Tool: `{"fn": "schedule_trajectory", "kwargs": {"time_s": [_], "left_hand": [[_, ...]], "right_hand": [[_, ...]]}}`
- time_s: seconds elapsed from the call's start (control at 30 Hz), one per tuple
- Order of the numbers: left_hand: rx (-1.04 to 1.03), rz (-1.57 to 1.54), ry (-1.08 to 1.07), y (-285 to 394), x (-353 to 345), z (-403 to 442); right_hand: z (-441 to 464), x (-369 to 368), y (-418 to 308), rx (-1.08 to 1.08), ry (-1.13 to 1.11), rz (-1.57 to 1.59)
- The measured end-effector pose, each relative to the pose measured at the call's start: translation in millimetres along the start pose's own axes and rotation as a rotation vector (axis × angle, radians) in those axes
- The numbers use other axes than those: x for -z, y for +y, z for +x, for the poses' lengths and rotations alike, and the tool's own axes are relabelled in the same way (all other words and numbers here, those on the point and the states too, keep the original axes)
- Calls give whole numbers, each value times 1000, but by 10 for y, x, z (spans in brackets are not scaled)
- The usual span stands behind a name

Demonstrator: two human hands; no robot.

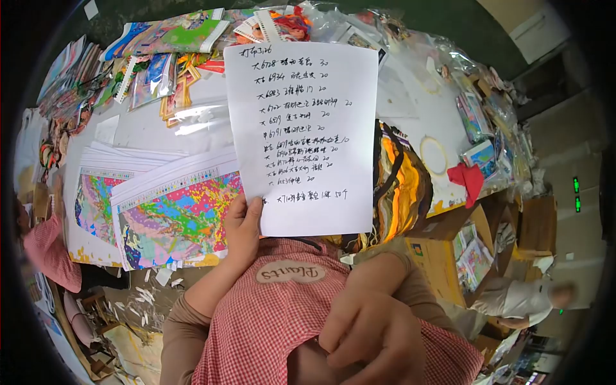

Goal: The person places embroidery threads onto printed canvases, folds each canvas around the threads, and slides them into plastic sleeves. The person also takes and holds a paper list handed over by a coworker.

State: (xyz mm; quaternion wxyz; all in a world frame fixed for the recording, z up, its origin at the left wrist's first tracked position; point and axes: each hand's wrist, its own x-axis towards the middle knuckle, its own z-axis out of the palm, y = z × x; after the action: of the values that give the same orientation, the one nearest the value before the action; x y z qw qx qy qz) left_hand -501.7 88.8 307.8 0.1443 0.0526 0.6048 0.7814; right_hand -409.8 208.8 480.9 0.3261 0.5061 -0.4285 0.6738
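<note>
My left hand (244,228) grips a white sheet of paper (353,160) by its lower left edge, thumb over the front. Handwritten lines and numbers cover the sheet, which is held upright above the table's near edge. Low in the view and close to the camera, my right hand (375,337) is raised before the red checked apron (256,314), its fingers curled; whatever it may hold is hidden. Left of the paper lie colourful printed charts (179,215). Behind its right edge is a bundle of yellow, brown and black strands (401,179).
Plastic-wrapped packs (176,32) and coloured strands line the white table's (208,122) far side. A red cloth (466,183) hangs at its right edge, near open cardboard boxes (443,256). One person in pink (54,250) is at left; another in white (523,298) is at right.
</note>
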Motion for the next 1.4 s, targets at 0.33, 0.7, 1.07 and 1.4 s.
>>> {"fn": "schedule_trajectory", "kwargs": {"time_s": [0.33,0.7,1.07,1.4], "left_hand": [[-18,-7,14,10,-14,25],[-37,-28,39,64,34,75],[-21,-88,9,66,-5,43],[-36,-69,8,52,11,43]], "right_hand": [[4,1,36,33,12,49],[69,43,111,5,-36,110],[55,118,67,36,-122,89],[99,-26,79,63,-27,33]]}}
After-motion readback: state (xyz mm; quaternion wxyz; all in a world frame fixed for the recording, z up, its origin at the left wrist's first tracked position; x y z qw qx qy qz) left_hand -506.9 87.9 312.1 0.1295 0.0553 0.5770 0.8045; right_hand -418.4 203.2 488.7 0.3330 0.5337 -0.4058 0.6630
